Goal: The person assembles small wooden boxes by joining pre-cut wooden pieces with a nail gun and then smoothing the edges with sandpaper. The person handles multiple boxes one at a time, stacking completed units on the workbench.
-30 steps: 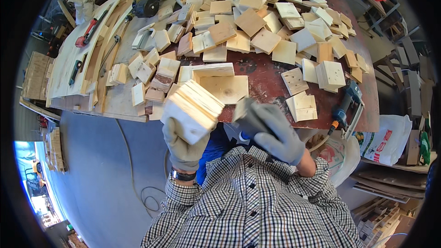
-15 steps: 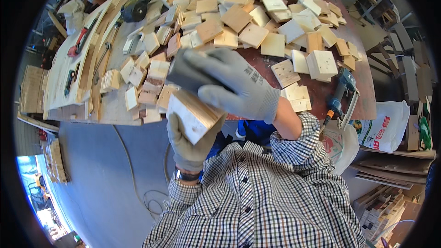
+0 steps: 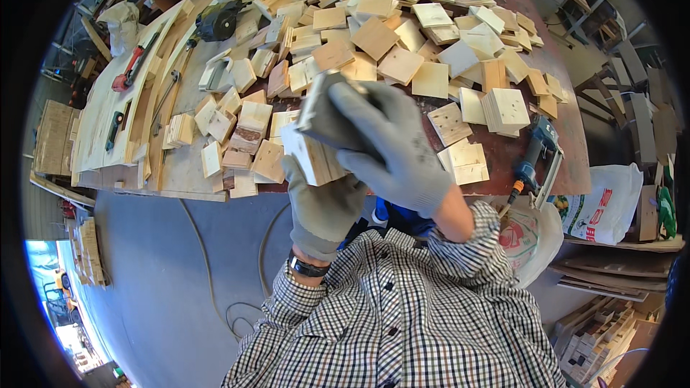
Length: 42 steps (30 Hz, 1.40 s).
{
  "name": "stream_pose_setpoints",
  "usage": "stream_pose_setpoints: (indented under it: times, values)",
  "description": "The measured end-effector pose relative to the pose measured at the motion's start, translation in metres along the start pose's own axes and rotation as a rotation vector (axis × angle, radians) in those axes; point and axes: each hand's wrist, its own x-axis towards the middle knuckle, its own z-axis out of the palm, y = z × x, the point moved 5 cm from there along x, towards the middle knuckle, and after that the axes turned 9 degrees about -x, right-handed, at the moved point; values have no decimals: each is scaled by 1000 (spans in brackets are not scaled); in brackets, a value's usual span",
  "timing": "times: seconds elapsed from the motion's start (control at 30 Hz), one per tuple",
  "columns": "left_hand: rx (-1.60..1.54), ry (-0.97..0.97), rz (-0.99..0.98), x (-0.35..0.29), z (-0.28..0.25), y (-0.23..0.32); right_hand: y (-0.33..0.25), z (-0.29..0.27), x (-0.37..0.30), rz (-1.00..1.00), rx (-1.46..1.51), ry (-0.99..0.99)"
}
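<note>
Both my hands wear grey work gloves and meet over the near edge of the table. My left hand (image 3: 327, 208) is closed round the lower part of a thick, pale wooden block (image 3: 309, 156) with layered edges. In my right hand (image 3: 402, 147) is a dark grey sanding block (image 3: 332, 121), tilted above the wood, with the fingers wrapped over its back. Motion blurs the right hand, and whether the two blocks touch is hard to see. Just beyond them spreads a big heap of small square wood pieces (image 3: 375, 37).
A nail gun (image 3: 532, 154) lies at the table's right edge, near white plastic bags (image 3: 607, 201). Long boards (image 3: 108, 126) on the left carry a red-handled tool (image 3: 127, 75). A black tool (image 3: 219, 21) lies beside the heap. Hoses (image 3: 205, 259) cross the floor.
The sanding block has moved right and tipped more upright. Both hands have shifted right, and the wooden block has risen a little over the table edge.
</note>
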Motion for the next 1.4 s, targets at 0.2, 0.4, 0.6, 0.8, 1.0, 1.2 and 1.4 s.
stream_pose_setpoints:
  times: [0.2,0.4,0.6,0.8,1.0,1.2,1.4]
  values:
    - [24,-176,44,1,-6,16,-25,20,-56,-173,27,-205]
    - [-64,-77,215,-4,1,13,21,23,-97,415,653,144]
    - [48,-203,151,-10,29,-9,13,38,-69,270,576,58]
    - [10,-93,212,-24,2,-14,61,43,-16,651,1052,120]
    - [-101,-67,47,-9,-30,-17,11,42,-52,534,844,58]
    - [401,-22,507,-1,-2,14,-7,31,-126,700,905,85]
    - [1192,-32,809,-18,16,16,28,-13,-69,266,298,-23]
